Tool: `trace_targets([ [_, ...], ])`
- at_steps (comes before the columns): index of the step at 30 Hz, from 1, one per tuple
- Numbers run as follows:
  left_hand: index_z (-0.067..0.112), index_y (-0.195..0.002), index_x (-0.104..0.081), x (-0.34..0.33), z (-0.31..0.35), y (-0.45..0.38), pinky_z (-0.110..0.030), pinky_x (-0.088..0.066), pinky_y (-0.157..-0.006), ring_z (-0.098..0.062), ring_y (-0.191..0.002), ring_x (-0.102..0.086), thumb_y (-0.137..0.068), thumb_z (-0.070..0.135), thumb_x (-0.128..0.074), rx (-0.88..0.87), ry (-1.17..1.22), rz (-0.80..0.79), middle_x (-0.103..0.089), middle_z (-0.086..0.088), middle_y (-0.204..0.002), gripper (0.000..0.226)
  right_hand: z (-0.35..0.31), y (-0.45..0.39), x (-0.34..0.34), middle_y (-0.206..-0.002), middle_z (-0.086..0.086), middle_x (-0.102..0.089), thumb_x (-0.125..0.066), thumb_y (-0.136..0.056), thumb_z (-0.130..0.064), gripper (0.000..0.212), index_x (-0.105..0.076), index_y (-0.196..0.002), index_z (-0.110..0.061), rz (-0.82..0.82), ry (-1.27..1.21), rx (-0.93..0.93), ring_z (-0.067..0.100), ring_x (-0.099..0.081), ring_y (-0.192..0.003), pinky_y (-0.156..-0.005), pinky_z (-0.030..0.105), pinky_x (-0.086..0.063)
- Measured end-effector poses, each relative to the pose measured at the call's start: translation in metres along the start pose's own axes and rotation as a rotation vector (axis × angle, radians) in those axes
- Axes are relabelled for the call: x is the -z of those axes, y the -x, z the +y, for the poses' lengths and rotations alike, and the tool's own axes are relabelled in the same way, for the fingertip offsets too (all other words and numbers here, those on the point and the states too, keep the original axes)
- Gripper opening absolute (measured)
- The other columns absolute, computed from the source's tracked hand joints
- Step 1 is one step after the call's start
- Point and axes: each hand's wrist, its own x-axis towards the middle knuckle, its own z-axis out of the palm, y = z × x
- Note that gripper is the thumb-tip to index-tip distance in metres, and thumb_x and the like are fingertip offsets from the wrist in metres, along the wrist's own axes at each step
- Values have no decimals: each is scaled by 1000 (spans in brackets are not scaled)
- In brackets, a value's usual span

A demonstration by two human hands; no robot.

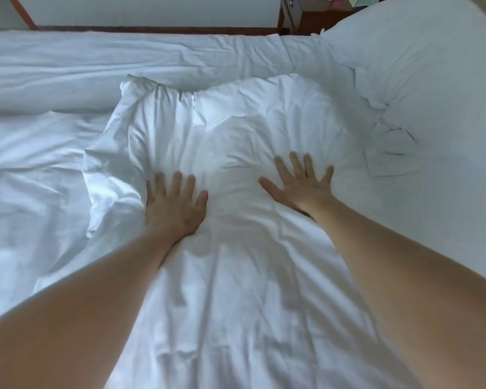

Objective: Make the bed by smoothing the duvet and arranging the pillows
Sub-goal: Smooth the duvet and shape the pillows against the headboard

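Observation:
A white duvet (230,130) lies bunched and wrinkled across the middle of the bed, its folded corner at the upper left of the bunch. My left hand (174,204) presses flat on the duvet with fingers spread, near its left fold. My right hand (299,182) also lies flat and spread on the duvet, a little farther forward and to the right. A large white pillow (432,88) rests at the upper right, touching the duvet's edge. Neither hand holds anything.
The white sheet (34,169) covers the bed's left side and far edge. A dark wooden bed frame (152,28) runs along the far side against a white wall. A wooden nightstand (298,15) with small items stands at the top right.

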Motion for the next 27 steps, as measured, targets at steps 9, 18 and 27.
trace_targets([
  [9,30,-156,5,-47,-31,140,-49,8,-121,-30,-151,10,-96,62,-9,-18,-39,82,4,-3,-166,70,20,150,-67,-164,-10,22,4,-75,-91,98,16,-155,-37,94,-25,-75,14,24,-150,-113,65,19],
  [18,33,-154,16,-93,-80,269,-63,4,-116,-30,-149,18,-93,63,0,10,-59,76,19,7,-163,70,6,265,-119,-167,-5,12,7,-80,-85,95,6,-159,-31,187,-45,-104,16,17,-152,-116,61,16],
  [27,35,-144,36,-131,-95,343,-66,0,-115,-36,-148,21,-88,70,0,145,37,1,33,0,-158,75,-4,330,-159,-165,-6,18,3,-74,-94,107,12,-158,-27,144,-15,-53,17,23,-151,-111,69,14],
])
